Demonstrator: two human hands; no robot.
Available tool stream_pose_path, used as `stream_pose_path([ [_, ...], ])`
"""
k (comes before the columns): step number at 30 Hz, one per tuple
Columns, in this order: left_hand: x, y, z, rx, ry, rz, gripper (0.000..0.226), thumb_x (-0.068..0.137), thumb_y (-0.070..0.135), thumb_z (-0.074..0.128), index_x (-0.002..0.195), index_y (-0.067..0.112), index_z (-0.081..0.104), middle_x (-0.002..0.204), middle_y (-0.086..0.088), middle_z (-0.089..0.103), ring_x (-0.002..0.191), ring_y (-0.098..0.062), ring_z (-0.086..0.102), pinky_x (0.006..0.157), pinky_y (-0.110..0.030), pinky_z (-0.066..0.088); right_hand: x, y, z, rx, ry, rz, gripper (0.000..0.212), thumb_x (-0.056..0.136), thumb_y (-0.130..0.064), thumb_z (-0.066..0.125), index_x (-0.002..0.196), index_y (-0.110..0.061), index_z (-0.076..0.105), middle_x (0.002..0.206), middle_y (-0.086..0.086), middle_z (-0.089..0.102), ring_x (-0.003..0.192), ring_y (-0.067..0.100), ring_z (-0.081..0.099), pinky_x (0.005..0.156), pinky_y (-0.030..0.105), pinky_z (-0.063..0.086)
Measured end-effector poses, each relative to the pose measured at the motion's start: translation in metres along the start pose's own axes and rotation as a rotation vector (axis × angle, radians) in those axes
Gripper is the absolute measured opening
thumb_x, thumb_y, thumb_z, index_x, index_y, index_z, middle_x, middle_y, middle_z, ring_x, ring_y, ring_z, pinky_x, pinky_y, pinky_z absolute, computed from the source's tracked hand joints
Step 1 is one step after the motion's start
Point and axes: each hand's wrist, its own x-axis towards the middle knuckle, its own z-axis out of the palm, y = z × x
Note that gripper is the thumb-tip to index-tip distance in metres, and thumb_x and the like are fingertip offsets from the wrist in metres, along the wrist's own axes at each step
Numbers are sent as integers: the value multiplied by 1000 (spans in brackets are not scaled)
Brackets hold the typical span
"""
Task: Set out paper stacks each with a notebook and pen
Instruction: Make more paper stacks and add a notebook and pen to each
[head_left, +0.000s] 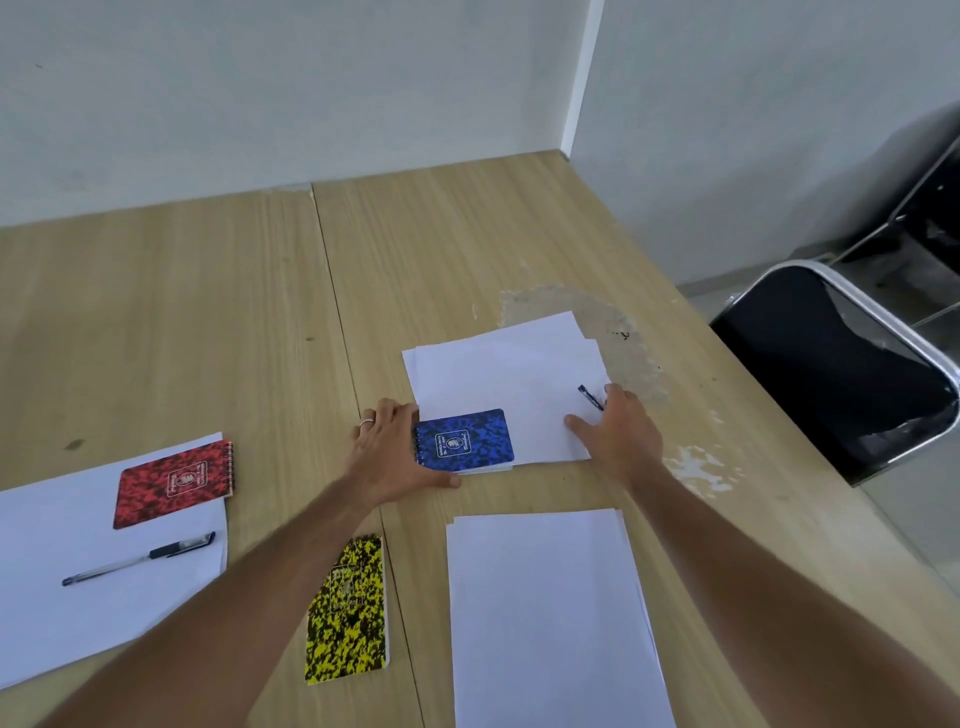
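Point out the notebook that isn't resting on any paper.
The yellow notebook: it lies on the bare table, whereas the red notebook and blue notebook each sit on a paper stack.

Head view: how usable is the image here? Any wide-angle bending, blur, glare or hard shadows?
Head view: wide-angle bending shows, the wall corner leaning and the table edges curving; light is soft and even, with only faint shadows under the left hand and right hand; the white paper stacks look slightly bluish but not blown out; the forearms near the frame bottom are soft, notebook cover print unreadable.
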Motion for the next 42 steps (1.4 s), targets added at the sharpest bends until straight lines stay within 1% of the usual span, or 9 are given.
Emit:
stream_pose_path([
  [7, -5, -7, 9, -32, 119, 41, 114, 46, 96, 66, 136, 27, 49, 130, 5, 43, 129, -24, 45, 114, -45, 30, 19, 12, -11, 8, -75, 230, 95, 74, -71, 75, 137, -5, 49, 138, 15, 44, 121, 39, 59, 96, 48, 53],
  [11, -5, -1, 6, -12, 77, 52, 124, 41, 101, 61, 138, 25, 46, 130, 6, 40, 127, -22, 43, 116, -45, 28, 24, 15, -9, -38, -85, 140, 88, 73, -65, 80, 133, -7, 52, 133, 12, 44, 117, 38, 60, 92, 47, 54],
  [15, 5, 1, -1, -27, 92, 56, 116, 47, 101, 56, 134, 24, 48, 126, 8, 40, 123, -21, 44, 115, -45, 29, 30, 12, -9, 5, -87, 113, 81, 78, -51, 84, 134, -4, 49, 136, 15, 48, 118, 37, 60, 93, 47, 53],
  [19, 4, -3, 7, 41, 112, 103, 129, 41, 106, 53, 143, 26, 41, 135, 7, 38, 130, -21, 39, 119, -48, 24, 39, 11, -18, -58, -97, 106, 79, 76, -54, 84, 131, -7, 51, 134, 15, 52, 119, 38, 59, 91, 45, 52],
  [23, -3, -10, 20, 48, 216, 154, 121, 51, 104, 51, 142, 25, 42, 137, 8, 39, 131, -18, 37, 118, -46, 24, 53, -14, -32, -140, 3, -97, 72, 83, -54, 77, 136, -13, 53, 138, 10, 53, 118, 34, 62, 90, 41, 51],
  [27, -2, -11, 25, 50, 298, 177, 110, 54, 102, 52, 131, 23, 50, 131, 8, 45, 124, -18, 43, 112, -44, 31, 78, -68, -20, -105, -235, -433, 76, 85, -48, 79, 148, -18, 49, 149, 3, 53, 135, 24, 51, 105, 36, 42],
  [32, -2, -10, 25, 32, 328, 151, 104, 52, 102, 54, 123, 26, 54, 122, 11, 45, 119, -16, 44, 110, -41, 32, 116, -130, 12, -217, -387, -616, 89, 88, -48, 76, 159, -16, 33, 167, 3, 31, 150, 23, 35, 118, 35, 30],
  [37, -3, -9, 25, 61, 310, 92, 110, 47, 104, 53, 128, 29, 55, 114, 12, 58, 111, -17, 52, 104, -37, 33, 127, -144, 38, -243, -460, -649, 93, 82, -52, 80, 157, -15, 38, 160, 4, 28, 137, 25, 50, 110, 39, 42],
  [42, -4, -9, 24, 72, 331, 74, 112, 47, 103, 55, 129, 26, 57, 110, 11, 64, 107, -18, 56, 99, -35, 34, 124, -152, 43, -248, -430, -678, 81, 76, -54, 84, 140, -15, 52, 135, 3, 42, 114, 26, 61, 98, 41, 50],
])
